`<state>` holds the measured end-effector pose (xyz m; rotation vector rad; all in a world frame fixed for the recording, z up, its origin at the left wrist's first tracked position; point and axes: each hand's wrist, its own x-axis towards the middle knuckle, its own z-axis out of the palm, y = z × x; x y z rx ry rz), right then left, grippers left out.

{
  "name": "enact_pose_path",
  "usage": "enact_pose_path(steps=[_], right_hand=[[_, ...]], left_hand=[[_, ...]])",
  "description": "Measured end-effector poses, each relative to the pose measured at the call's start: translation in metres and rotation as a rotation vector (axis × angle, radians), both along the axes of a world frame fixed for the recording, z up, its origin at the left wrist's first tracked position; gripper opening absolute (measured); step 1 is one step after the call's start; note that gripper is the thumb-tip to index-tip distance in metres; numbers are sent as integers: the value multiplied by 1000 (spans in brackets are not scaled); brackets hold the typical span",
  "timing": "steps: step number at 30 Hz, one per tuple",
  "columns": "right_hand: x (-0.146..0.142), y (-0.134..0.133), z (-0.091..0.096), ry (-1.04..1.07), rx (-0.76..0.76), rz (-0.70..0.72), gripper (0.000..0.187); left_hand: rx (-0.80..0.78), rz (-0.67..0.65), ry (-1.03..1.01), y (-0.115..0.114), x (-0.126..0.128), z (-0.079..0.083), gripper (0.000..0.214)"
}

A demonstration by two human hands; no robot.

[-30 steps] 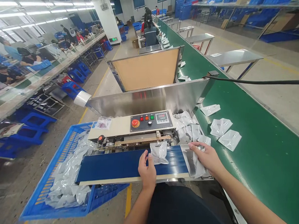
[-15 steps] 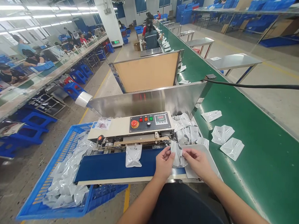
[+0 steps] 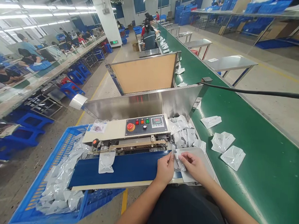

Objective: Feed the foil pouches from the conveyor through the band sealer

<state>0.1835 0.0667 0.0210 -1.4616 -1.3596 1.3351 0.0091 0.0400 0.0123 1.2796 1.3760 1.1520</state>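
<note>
Between my two hands is a white plastic pouch [image 3: 178, 162], held upright at the right end of a band sealing machine [image 3: 109, 128]. My left hand [image 3: 165, 167] pinches its left edge with thumb and fingers. My right hand [image 3: 193, 165] grips the opposite edge, partly covering the pouch. Another pouch [image 3: 106, 162] hangs from the sealer's band over the blue belt [image 3: 135, 168], left of my hands. A heap of similar pouches [image 3: 185, 133] lies just beyond my right hand, beside a pale tray [image 3: 206, 159].
Below the machine's left end stands a blue basket [image 3: 46, 157] full of pouches. A green conveyor [image 3: 267, 165] runs along the right, carrying several loose pouches [image 3: 233, 157]. A metal panel [image 3: 145, 102] rises behind the machine, and a black cable [image 3: 253, 92] crosses the conveyor. People sit farther off.
The pouch in the sealer has travelled left along the belt. The pouch in my hands has turned more edge-on, with my right hand shifted slightly inward. The view has moved slightly.
</note>
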Motion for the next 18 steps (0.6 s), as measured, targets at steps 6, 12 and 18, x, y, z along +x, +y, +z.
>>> enact_pose_path(steps=[6, 12, 18], right_hand=[[14, 9, -6, 18, -148, -233, 51], [-11, 39, -8, 76, -286, -221, 43], [34, 56, -15, -52, -210, -125, 56]], left_hand=[[-227, 239, -56, 19, 10, -19, 59], [-422, 384, -281, 40, 7, -38, 60], [-331, 522, -313, 24, -37, -41, 59]])
